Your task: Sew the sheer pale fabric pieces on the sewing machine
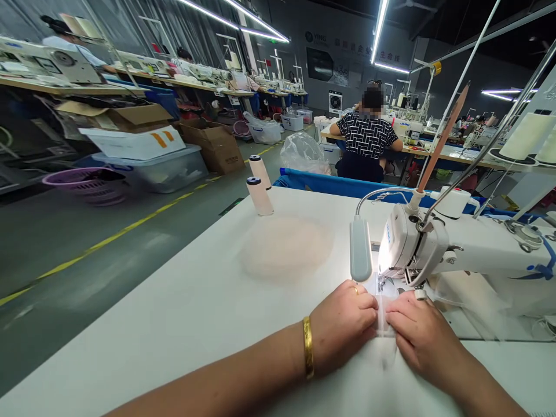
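Observation:
A narrow piece of sheer whitish fabric (382, 324) runs from under the presser foot of a white sewing machine (397, 240) toward me. On its left side, my left hand (345, 324), with a ring and a gold bracelet, has its fingers curled closed on the fabric edge. My right hand (428, 333) pinches the same fabric from the right, close in front of the needle area. The fingertips of both hands are partly hidden. A grey lamp (360, 249) on a bendy neck hangs just left of the machine head, which is brightly lit.
Left of the machine lies a round, blurred heap of sheer beige fabric (286, 246). Two thread cones, the nearer one (260, 197) in pale pink, stand at the table's far edge. More sheer fabric (471, 292) lies under the machine arm. Another person (368, 133) sits ahead.

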`<state>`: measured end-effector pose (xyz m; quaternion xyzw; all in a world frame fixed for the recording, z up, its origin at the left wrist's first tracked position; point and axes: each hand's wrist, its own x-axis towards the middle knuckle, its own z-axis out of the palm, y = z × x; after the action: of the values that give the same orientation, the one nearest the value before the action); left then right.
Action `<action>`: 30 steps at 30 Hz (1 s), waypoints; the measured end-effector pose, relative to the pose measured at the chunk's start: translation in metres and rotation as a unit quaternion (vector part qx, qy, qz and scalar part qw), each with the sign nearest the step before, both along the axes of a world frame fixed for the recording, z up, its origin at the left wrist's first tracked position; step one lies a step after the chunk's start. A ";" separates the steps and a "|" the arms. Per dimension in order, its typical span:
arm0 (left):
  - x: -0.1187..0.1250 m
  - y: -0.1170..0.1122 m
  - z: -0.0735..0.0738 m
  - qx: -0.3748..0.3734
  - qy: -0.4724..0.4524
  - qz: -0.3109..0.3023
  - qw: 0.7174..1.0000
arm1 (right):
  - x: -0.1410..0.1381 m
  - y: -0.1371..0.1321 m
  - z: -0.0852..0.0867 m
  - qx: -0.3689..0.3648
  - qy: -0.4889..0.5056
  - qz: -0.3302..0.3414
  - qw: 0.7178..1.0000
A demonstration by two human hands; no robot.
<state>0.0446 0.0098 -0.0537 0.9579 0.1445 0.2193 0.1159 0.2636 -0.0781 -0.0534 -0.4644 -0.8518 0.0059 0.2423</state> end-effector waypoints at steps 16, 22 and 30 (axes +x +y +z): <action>0.008 0.012 -0.005 0.040 -0.004 0.057 0.998 | 0.004 0.009 -0.010 0.000 -0.011 -0.052 0.999; 0.000 -0.001 -0.001 0.041 -0.048 0.001 0.998 | 0.004 0.004 -0.005 0.013 0.004 -0.013 1.000; -0.005 -0.011 0.003 0.019 -0.033 -0.040 0.998 | 0.001 -0.003 0.002 -0.006 -0.003 0.048 0.999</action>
<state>0.0400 -0.0008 -0.0508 0.9573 0.0980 0.2483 0.1107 0.2643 -0.0811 -0.0510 -0.4244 -0.8739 0.0210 0.2361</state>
